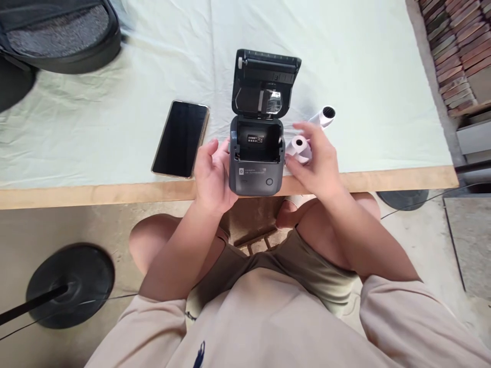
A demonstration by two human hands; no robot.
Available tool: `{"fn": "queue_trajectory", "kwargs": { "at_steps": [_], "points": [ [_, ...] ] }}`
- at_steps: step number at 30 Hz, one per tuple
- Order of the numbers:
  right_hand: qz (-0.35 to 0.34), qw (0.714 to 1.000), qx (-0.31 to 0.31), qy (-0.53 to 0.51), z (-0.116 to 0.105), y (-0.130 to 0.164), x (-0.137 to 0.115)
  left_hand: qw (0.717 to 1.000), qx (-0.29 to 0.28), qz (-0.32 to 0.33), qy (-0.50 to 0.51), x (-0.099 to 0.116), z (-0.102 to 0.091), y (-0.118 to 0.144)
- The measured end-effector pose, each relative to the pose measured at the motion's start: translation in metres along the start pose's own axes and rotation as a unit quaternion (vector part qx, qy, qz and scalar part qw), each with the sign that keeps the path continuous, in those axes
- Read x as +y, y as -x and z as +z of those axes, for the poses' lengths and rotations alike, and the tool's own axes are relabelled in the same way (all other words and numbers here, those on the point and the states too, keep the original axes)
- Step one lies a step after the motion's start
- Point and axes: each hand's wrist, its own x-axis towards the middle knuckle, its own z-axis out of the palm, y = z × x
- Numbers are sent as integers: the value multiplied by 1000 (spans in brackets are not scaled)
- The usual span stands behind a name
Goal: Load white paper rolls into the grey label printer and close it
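A dark grey portable label printer (256,176) stands at the table's front edge with its lid (264,76) raised. Its paper bay looks bare, apart from a small printed sticker inside. My left hand (215,179) grips the printer's left side, some fingers hidden behind and under it. Just right of the printer, my right hand (320,161) curls its thumb and fingers around a small white paper roll (297,147). Behind that hand lies a second white roll (322,117) with a dark core, partly covered by the fingers.
A smartphone (181,138) with a dark screen lies left of the printer on the pale cloth (134,128). A black bag (65,41) sits at the back left. The wooden table edge (115,194) runs across in front of me. Stacked bricks (460,51) are at the right.
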Motion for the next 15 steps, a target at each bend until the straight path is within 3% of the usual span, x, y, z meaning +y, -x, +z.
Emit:
{"fn": "queue_trajectory", "kwargs": {
  "at_steps": [3,7,9,11,15],
  "points": [
    [88,979,50,-179,0,-2,3,1000,0,11,-7,-1,-2,-2],
    [229,882,68,-405,-9,-10,0,999,-1,26,-22,-3,-4,-5],
    [239,854,69,-456,-17,-15,-7,999,-8,25,-31,-3,-5,-6],
    [200,868,76,-449,-26,-19,-20,999,-21,26,-38,-2,-6,-5],
    [59,955,69,-284,-37,-28,-66,998,-30,27,-54,-3,-7,-4]
  ]
}}
